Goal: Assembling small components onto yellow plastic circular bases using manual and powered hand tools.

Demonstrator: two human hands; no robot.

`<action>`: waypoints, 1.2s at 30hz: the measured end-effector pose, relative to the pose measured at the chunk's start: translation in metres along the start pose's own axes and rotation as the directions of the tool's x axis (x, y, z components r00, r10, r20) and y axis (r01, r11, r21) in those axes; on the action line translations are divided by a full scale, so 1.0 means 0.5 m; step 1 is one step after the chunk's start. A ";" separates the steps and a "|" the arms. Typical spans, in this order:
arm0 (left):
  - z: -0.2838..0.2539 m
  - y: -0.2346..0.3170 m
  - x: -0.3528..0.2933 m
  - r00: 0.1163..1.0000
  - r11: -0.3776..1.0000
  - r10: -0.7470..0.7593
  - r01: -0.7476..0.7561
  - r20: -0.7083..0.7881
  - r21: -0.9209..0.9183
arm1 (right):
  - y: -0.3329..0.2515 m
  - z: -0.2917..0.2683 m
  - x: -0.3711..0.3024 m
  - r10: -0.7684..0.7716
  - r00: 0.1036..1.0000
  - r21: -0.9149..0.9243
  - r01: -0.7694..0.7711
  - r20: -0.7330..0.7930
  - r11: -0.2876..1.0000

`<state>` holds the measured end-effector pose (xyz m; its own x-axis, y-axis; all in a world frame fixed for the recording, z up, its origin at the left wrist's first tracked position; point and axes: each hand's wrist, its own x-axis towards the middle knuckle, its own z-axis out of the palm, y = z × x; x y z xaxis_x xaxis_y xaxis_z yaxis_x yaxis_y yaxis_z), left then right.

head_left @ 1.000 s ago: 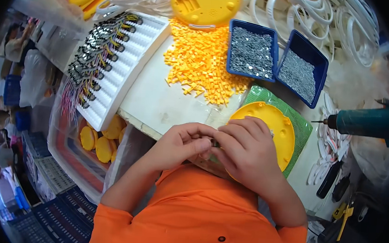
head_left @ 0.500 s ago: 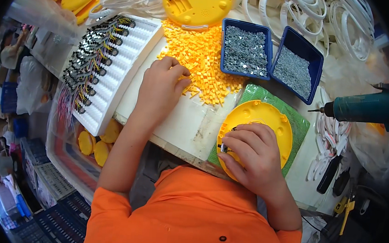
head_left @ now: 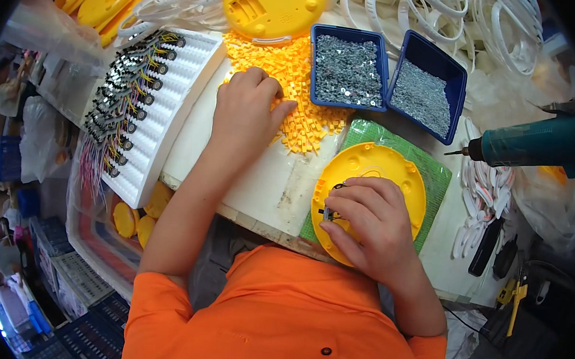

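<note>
Left hand (head_left: 249,112), fingers curled, reaches one heap of small yellow pieces (head_left: 305,123) too many to count, any pinch hidden from view, as the right hand (head_left: 375,223) pinches one small wired part (head_left: 329,214) over one round yellow shell (head_left: 412,182) on one green pad (head_left: 433,203), two blue bins (head_left: 439,60) beyond, one teal power driver (head_left: 526,146) at right

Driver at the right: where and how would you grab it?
I'd take the driver around its thick teal body, behind the black nose, coming from the near side. The body looks roughly cylindrical and lies nearly crosswise to the person, its near flank uncovered there, so a wrap should suit it. The thin bit points left, so I'd keep off that end.
</note>
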<state>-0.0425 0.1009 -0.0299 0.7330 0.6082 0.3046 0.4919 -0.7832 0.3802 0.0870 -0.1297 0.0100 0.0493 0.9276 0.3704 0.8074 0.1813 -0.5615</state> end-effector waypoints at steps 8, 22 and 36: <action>0.006 -0.018 0.006 0.986 0.998 -0.062 0.061 -0.156 -0.011 | 0.002 -0.002 -0.005 0.031 0.999 0.029 -0.031 -0.015 0.999; -0.020 0.114 -0.161 0.770 -0.088 -0.134 0.618 0.624 -0.781 | 0.027 0.013 0.006 0.070 0.990 0.078 -0.060 -0.123 0.995; -0.029 0.129 -0.162 0.743 -0.016 -0.077 0.666 0.665 -0.746 | 0.041 0.020 -0.007 -0.030 0.986 -0.005 0.029 -0.164 1.000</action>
<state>-0.0771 0.0030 -0.0172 0.8192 0.4266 -0.3834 0.1298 0.5132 0.8484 0.0977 -0.1260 -0.0100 0.1211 0.8557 0.5030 0.8115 0.2065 -0.5467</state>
